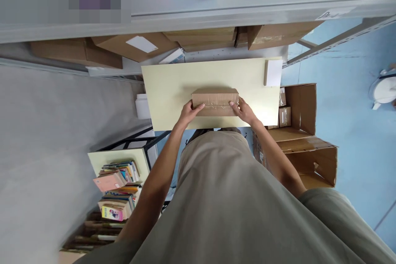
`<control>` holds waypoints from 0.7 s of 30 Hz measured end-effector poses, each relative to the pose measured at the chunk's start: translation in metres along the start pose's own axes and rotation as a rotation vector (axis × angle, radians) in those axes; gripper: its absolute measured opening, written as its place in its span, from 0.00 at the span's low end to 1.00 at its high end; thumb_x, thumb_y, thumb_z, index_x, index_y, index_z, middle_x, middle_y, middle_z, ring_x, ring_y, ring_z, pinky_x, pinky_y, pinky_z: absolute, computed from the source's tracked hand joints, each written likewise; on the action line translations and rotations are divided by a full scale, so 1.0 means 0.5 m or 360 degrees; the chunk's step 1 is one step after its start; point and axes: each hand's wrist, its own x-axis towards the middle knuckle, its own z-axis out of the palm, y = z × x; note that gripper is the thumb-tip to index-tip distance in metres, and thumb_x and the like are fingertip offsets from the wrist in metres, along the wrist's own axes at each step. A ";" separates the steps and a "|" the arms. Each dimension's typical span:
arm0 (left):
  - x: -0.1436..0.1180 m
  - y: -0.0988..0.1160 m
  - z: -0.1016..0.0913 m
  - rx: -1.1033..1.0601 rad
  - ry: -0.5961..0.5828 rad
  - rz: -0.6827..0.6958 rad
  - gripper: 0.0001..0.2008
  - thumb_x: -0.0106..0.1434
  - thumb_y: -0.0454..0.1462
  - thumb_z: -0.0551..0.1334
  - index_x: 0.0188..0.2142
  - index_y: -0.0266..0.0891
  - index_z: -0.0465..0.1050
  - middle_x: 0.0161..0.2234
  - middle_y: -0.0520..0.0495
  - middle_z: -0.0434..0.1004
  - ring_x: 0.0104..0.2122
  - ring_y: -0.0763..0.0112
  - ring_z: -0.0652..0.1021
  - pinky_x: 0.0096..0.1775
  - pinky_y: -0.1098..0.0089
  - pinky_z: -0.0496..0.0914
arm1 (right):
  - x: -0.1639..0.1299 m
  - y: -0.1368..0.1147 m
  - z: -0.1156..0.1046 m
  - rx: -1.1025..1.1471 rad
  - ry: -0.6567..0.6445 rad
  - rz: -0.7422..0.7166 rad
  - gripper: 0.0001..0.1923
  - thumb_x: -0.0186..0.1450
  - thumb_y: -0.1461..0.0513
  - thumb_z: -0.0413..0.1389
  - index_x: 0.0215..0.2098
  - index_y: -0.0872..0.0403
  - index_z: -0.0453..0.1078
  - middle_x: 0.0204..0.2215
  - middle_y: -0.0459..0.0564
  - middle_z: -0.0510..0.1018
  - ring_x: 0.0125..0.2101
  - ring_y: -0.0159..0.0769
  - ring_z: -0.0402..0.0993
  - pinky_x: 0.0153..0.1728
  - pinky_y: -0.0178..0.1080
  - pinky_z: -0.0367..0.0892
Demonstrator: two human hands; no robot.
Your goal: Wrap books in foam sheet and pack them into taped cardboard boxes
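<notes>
Here, two hands (187,114) (245,112) hold one carton (215,99) (taped).

You are gripping one taped box (215,102) with two hands, left hand (188,113) and right hand (244,112). One tabletop (173,90) is bearing one white block (274,73) at far right. Two open cartons (300,109) are standing to the right, the farther showing at least two small boxes (285,116). At least four cardboard boxes (204,40) are lining the far shelf (213,54). At left, books (109,182) are overlapping beyond exact count.
</notes>
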 end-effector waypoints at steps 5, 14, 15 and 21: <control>0.020 0.005 0.029 0.0186 0.0269 0.0170 0.35 0.55 0.45 0.83 0.60 0.38 0.81 0.59 0.35 0.83 0.53 0.56 0.86 0.58 0.55 0.83 | -0.001 0.015 -0.048 -0.0192 0.0130 -0.0147 0.49 0.75 0.36 0.59 0.86 0.45 0.55 0.76 0.64 0.68 0.67 0.58 0.77 0.69 0.62 0.75; 0.026 -0.004 0.104 0.0347 0.0191 0.0003 0.37 0.64 0.27 0.64 0.73 0.38 0.72 0.65 0.31 0.82 0.57 0.55 0.87 0.63 0.50 0.82 | 0.045 0.103 -0.081 -0.0684 0.0038 -0.0159 0.51 0.73 0.60 0.57 0.89 0.51 0.43 0.79 0.64 0.69 0.74 0.64 0.69 0.71 0.71 0.72; 0.025 -0.004 0.099 0.0370 0.0256 0.0021 0.38 0.64 0.26 0.61 0.74 0.38 0.71 0.67 0.31 0.81 0.60 0.54 0.86 0.64 0.50 0.81 | 0.047 0.111 -0.098 -0.0738 0.0047 -0.0169 0.50 0.73 0.61 0.56 0.89 0.54 0.44 0.79 0.65 0.68 0.76 0.64 0.66 0.74 0.71 0.69; 0.047 0.050 0.070 0.0578 0.0637 0.0358 0.32 0.70 0.31 0.57 0.73 0.39 0.72 0.71 0.31 0.77 0.71 0.50 0.78 0.74 0.45 0.71 | 0.110 0.150 -0.289 -0.1007 0.0299 -0.0178 0.44 0.76 0.58 0.58 0.87 0.56 0.52 0.84 0.64 0.57 0.83 0.66 0.51 0.79 0.75 0.57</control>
